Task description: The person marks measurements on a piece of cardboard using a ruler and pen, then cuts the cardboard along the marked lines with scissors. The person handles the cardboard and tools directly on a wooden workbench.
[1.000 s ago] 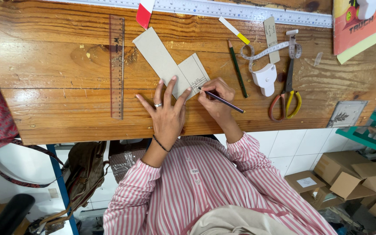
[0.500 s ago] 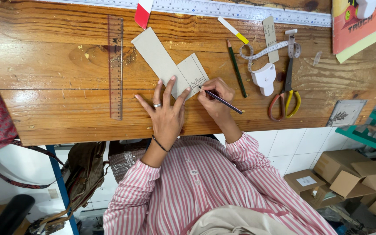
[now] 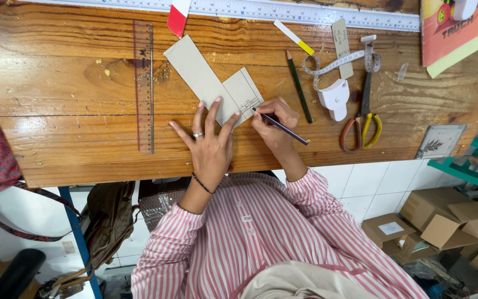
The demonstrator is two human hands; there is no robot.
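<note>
A grey cardboard strip (image 3: 197, 75) lies slanted on the wooden table (image 3: 56, 133), with a smaller squarish card piece (image 3: 243, 91) at its lower end. My left hand (image 3: 211, 144) is spread flat, fingertips pressing the lower edge of the card. My right hand (image 3: 274, 123) grips a dark pencil (image 3: 283, 128) whose tip touches the small card piece, where short pencil lines show.
A long brown ruler (image 3: 144, 83) lies left of the card. To the right are a green pencil (image 3: 299, 86), a white tape measure (image 3: 334, 97), scissors with red and yellow handles (image 3: 363, 119) and a metal ruler (image 3: 283, 10) along the far edge. Cardboard boxes (image 3: 449, 221) sit on the floor.
</note>
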